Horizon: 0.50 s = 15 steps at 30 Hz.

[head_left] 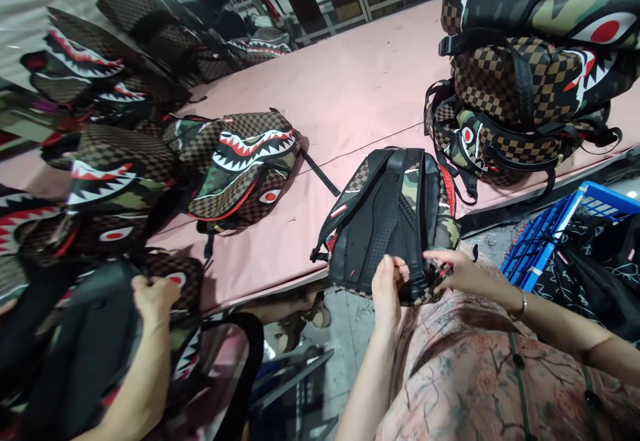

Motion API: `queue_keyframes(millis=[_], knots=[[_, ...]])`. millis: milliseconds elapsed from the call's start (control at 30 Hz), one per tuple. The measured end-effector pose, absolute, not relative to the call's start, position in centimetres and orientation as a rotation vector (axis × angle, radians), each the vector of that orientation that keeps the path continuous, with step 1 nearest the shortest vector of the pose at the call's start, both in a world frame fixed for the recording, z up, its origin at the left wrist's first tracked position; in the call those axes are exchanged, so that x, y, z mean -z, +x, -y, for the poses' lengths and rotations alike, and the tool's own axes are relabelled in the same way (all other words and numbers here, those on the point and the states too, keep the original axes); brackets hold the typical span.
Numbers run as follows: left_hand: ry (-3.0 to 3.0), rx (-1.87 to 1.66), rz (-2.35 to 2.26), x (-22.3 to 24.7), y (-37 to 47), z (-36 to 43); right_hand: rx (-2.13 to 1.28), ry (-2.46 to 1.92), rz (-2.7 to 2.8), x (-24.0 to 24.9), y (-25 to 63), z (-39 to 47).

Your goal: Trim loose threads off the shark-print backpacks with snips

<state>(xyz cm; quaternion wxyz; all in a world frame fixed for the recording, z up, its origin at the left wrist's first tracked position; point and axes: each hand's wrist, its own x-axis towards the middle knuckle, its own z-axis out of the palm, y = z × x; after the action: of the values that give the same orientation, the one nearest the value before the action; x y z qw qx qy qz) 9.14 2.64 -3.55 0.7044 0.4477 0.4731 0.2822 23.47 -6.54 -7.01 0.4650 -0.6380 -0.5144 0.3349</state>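
Observation:
A backpack [383,228] lies back panel up at the front edge of the pink table, its black shoulder straps on top and its sides in checkered and camouflage fabric. At its lower end, my left hand [389,289] is closed in a pinch beside the bottom of one strap; anything between the fingertips is too small to make out. Close on the right, my right hand [453,271] is closed around a small dark item with reddish bits [438,270], whose kind I cannot tell, by the bag's lower corner.
Several shark-mouth backpacks are stacked at the right [515,88]; others stand at the left [250,161] on the pink table [360,88]. A co-worker's hand [156,298] rests on a black-backed bag at the lower left. A blue crate [545,234] holding black items stands right.

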Motion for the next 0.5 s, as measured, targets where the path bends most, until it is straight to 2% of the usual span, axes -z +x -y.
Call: queue_keyframes(millis=[167, 267, 500], knots=[[1.775, -0.199, -1.08, 3.3, 9.7, -6.0, -0.399, -1.746, 1.548, 7.6, 20.3, 6.6], [1.913, -0.048, -1.101, 3.5, 10.0, -7.3, -0.242, -1.821, 1.716, 8.2, 19.6, 6.5], [1.439, -0.407, -1.086, 5.4, 10.0, -6.8, -0.234, -1.938, 1.506, 8.1, 20.4, 6.5]])
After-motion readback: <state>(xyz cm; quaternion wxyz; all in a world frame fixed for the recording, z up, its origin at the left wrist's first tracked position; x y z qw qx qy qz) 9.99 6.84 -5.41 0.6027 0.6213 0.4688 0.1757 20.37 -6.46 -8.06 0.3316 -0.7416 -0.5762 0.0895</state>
